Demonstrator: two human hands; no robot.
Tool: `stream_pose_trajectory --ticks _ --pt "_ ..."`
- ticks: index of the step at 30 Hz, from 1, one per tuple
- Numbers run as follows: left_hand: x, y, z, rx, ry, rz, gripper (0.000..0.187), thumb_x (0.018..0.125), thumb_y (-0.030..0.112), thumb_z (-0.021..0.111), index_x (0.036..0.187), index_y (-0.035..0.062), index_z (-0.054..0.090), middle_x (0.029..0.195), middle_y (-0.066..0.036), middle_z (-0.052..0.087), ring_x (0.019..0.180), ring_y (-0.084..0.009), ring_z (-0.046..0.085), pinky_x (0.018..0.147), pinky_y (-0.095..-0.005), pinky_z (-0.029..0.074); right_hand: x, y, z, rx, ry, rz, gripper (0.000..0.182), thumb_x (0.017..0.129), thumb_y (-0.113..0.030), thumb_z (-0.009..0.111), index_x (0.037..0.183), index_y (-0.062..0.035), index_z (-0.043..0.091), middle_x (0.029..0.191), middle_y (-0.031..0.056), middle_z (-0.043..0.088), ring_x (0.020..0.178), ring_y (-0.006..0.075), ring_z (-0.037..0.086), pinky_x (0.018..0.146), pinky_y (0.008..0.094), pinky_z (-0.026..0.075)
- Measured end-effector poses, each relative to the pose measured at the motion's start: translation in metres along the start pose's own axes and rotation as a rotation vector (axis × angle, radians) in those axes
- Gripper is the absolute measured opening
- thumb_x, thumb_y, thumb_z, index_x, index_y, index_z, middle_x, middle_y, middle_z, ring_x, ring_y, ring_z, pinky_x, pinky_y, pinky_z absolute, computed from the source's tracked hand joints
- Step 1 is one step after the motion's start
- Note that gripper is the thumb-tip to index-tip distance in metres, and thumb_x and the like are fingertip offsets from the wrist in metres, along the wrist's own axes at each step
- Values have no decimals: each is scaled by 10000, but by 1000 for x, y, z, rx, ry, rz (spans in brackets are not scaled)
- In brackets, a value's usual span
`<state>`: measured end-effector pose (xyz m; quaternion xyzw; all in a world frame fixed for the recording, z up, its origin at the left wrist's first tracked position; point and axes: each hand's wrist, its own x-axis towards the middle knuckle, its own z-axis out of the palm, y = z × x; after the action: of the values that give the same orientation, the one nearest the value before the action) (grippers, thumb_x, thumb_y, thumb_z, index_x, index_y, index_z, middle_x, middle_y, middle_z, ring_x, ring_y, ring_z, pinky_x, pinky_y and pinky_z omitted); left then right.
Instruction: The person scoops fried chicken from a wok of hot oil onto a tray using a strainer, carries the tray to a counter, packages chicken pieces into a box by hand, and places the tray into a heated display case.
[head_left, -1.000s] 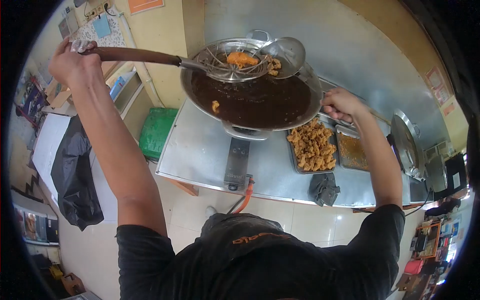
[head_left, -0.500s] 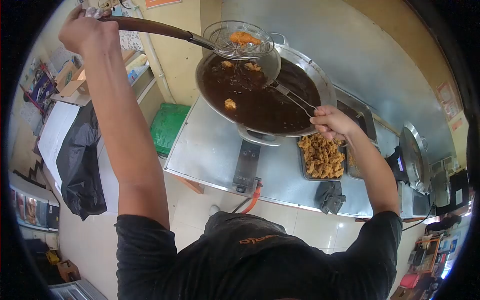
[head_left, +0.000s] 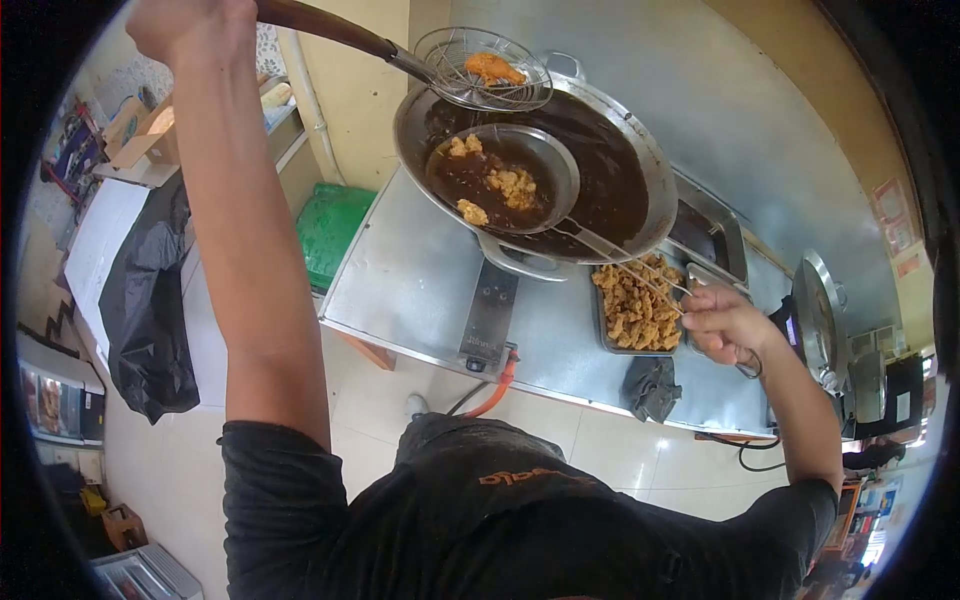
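My left hand (head_left: 192, 28) is closed round the wooden handle of a wire skimmer (head_left: 440, 88), its fingers partly cut off by the view's top edge. One orange fried piece (head_left: 494, 69) lies in the skimmer's basket above the far side of a wok (head_left: 660, 190) of dark oil. My right hand (head_left: 725, 322) grips the wire handle of a round mesh strainer (head_left: 572, 165). The strainer's bowl sits low in the wok, at the oil. Within its rim are several golden fried pieces (head_left: 513, 187).
A tray heaped with fried pieces (head_left: 635, 310) stands right of the wok. Behind it is a rectangular metal pan (head_left: 728, 245). A crumpled black bag (head_left: 653, 388) lies near the counter's front edge. A green bin (head_left: 335, 235) is on the left, another wok (head_left: 818, 310) far right.
My right hand has moved right and toward me, drawing the strainer to the near left of the wok, round the loose pieces. My left hand has risen slightly, still holding the skimmer.
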<state>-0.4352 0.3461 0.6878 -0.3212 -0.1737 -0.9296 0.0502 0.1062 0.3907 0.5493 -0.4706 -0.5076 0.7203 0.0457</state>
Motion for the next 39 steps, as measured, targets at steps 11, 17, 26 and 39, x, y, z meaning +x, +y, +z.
stream_pose_trajectory --ticks 11,17,26,39 --pt "-28 -20 16 67 105 6 193 852 -11 422 937 -110 564 767 -128 547 599 -206 518 488 -327 450 3 19 29 -91 39 -62 284 888 -67 545 729 -144 323 512 32 434 315 89 366 269 230 202" --pt "-55 -5 37 6 46 -5 247 826 124 460 958 -63 551 818 -92 591 595 -136 555 476 -259 423 -26 -6 9 -333 121 38 327 883 -88 559 720 -140 281 501 25 432 323 104 414 282 225 213" --pt "-65 8 40 -104 17 -114 283 826 118 456 1010 -80 541 879 -118 590 691 -140 592 530 -247 457 -44 -6 0 -292 133 64 271 889 -71 545 728 -121 333 502 22 407 311 82 345 274 225 218" --pt "-57 -1 16 105 121 31 237 848 -33 408 1002 -129 560 849 -167 574 608 -215 526 523 -338 473 -26 36 37 240 103 -132 264 880 -41 531 723 -165 359 515 15 405 299 74 311 264 222 198"
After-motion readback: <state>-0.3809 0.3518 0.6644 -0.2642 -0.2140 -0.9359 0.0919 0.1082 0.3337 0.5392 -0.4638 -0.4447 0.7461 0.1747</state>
